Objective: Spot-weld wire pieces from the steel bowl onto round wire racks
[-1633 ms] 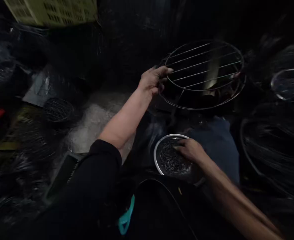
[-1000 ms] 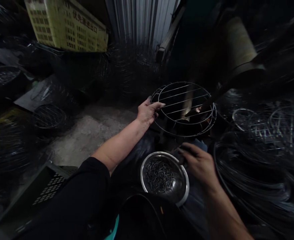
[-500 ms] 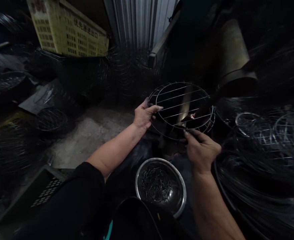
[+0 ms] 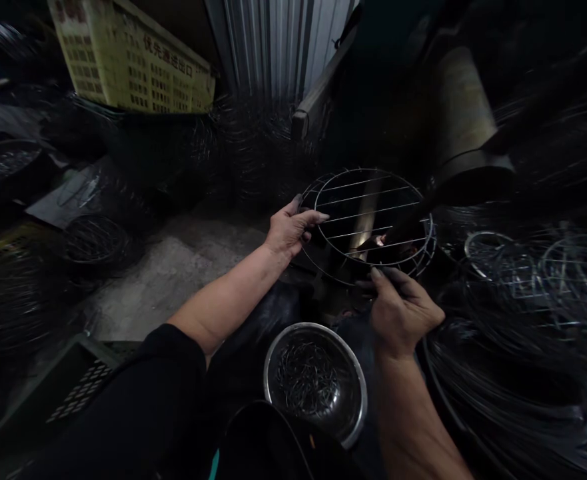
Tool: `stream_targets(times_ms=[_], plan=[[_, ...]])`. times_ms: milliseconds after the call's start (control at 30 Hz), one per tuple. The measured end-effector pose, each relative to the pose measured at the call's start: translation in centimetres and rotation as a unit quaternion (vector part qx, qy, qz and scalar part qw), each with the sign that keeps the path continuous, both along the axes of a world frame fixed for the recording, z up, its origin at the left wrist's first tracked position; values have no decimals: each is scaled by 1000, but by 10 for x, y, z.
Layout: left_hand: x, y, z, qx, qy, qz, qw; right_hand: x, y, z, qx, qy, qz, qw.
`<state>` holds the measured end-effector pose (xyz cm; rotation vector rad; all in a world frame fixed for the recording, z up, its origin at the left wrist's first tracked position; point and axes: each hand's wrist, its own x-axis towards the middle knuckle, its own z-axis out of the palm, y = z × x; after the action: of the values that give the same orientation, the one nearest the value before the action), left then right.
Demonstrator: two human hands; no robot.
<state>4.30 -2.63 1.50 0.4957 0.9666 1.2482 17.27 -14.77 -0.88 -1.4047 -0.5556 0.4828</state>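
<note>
A round wire rack (image 4: 370,223) with parallel cross wires is held up in front of me. My left hand (image 4: 289,231) grips its left rim, fingers curled over the wire. My right hand (image 4: 402,308) is closed at the rack's near rim, pinching something small and dark that I cannot make out. Below my hands a shiny metal bowl (image 4: 273,347) holds several small bent wire pieces (image 4: 307,377). A dark rod (image 4: 408,223) reaches in from the right to a small glowing spot under the rack.
Coils of dark wire (image 4: 513,373) pile up at the right, with more wire racks (image 4: 538,267) behind them. Round wire baskets (image 4: 96,240) lie at the left on a grey floor (image 4: 173,273). A yellow crate (image 4: 128,60) and a corrugated metal wall (image 4: 283,40) stand behind.
My right hand left the bowl and rose to the rack's near rim, where it now pinches. The left hand kept hold of the rack. The camera tilted upward.
</note>
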Motion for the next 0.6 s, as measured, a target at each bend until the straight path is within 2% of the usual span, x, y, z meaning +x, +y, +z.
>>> stream_targets(times_ms=[233, 400, 600], plan=[[-3, -1, 3, 20, -15, -9, 1000, -3, 1, 10, 9, 11, -3, 1000], [-3, 7, 1, -19, -16, -5, 1000, 0, 10, 10, 5, -4, 9, 1000], [1, 18, -1, -22, -21, 1, 1000, 6, 20, 9, 1, -21, 22, 1000]])
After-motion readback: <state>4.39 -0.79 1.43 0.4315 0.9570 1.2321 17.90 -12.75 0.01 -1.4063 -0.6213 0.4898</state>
